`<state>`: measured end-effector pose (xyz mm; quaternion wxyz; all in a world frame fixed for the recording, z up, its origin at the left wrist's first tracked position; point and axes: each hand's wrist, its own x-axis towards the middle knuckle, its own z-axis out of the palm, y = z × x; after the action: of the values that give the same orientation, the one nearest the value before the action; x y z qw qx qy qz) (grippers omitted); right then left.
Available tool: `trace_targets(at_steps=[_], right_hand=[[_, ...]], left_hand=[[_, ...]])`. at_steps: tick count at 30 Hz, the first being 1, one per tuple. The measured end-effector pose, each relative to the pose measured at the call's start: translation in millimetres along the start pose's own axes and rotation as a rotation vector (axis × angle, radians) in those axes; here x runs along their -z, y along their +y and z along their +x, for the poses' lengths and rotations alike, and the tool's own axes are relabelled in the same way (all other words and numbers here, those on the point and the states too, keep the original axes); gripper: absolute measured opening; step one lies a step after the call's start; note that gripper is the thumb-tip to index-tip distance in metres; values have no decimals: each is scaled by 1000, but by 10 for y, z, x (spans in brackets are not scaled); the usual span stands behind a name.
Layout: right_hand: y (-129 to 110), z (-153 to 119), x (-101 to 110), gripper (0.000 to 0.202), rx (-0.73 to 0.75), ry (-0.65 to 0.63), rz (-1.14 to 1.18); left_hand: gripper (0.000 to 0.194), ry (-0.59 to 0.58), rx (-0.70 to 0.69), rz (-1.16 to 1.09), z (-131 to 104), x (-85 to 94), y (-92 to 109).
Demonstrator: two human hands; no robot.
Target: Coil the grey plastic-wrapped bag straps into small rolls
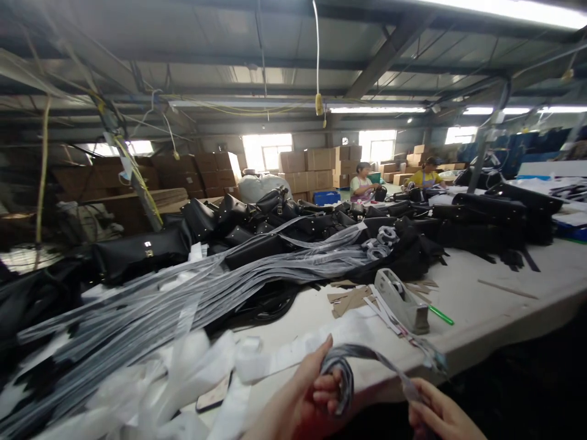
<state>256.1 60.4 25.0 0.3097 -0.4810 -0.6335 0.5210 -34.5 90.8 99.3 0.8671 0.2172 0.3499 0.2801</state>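
Near the table's front edge, my left hand (316, 385) has its fingers curled inside a coil of grey wrapped strap (349, 379), with the thumb raised beside it. From the coil the strap arches over to the right, where my right hand (435, 406) pinches it. Beyond my hands a grey tape dispenser (401, 302) stands on the table. A long bundle of similar grey straps (257, 272) stretches from the lower left to the middle, and small rolled coils (383, 241) lie at its right end.
Black bags (142, 250) are heaped along the table (495, 305). White wrapping (160, 385) covers the lower left, partly over a phone-like object (213, 394). Brown strips (351, 299) and a green pen (441, 315) lie near the dispenser. Two people (362, 183) sit farther back, before stacked cartons (305, 171).
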Motion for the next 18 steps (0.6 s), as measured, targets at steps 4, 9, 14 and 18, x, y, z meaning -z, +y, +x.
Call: trace_targets(at_steps=[4, 9, 14, 18], right_hand=[[-255, 14, 75, 54, -79, -42, 72], [-572, 66, 9, 51, -89, -284, -16], [-478, 151, -197, 57, -110, -135, 141], [-444, 133, -590, 45, -59, -108, -41]], left_hand=[[73, 5, -19, -91, -130, -91, 372], [74, -55, -110, -191, -245, -137, 580], [68, -24, -232, -232, -336, -182, 673], [60, 85, -486, -272, -235, -174, 745]])
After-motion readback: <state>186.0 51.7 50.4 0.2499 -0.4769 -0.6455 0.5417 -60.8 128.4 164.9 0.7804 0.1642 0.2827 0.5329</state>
